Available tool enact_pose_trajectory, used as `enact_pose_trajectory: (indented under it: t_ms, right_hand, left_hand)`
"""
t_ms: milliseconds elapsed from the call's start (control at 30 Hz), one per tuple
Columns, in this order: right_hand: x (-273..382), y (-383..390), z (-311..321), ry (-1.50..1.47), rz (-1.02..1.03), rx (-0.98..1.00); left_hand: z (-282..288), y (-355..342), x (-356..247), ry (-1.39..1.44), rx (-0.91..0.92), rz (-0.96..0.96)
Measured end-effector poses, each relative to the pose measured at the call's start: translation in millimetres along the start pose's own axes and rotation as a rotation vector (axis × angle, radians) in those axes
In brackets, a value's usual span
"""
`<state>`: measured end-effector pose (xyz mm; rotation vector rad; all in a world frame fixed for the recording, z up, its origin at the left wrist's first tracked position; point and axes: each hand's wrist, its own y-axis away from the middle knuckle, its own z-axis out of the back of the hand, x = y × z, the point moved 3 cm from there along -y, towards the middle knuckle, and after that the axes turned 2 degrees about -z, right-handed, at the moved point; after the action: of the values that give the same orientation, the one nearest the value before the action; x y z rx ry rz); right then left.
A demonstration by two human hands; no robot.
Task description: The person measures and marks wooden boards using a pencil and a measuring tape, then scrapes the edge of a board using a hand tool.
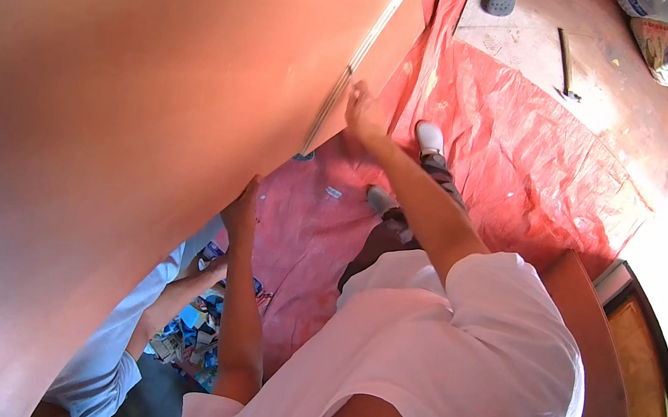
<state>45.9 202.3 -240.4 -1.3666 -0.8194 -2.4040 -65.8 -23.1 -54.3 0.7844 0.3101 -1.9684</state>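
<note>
The broad orange-brown panel (142, 88) takes up the left side, its long edge slanting up to the right. Past that edge, wrinkled red sheeting (530, 144) gives open room; pale floor (517, 36) lies farther up. A co-worker's pale sleeve (99, 372) is at lower left. A hammer (566, 57) rests on the floor. The left hand (242, 209) is at the panel's edge, its grip impossible to tell; the right hand (363, 114) is spread loosely near the striped edge.

Large flat panel (126, 130): plain orange-peach, greyish-pink lower left; panel edge (371, 38) striped white and dark. Plastic sheet (524, 126): red, pinker in shade. Shirt (410, 336): plain white. Trousers (376, 246): dark brown. Shoes (430, 138): whitish. Co-worker's shirt (100, 368): light blue. Scraps (194, 331): mottled blue, white, turquoise. Clog (501, 1): grey.
</note>
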Motion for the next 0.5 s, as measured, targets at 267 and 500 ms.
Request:
enact_pose_trajectory:
  t_ms: [267,500]
  right_hand:
    - [4.5,133.6,-71.5,0.022,-0.107,0.288]
    - [19.9,131.8,-32.7,0.259,0.287,0.587]
  left_hand:
    - [-2.3,4.6,-12.4,-0.019,-0.033,-0.115]
    - [1.5,6.0,-1.1,0.078,-0.056,-0.066]
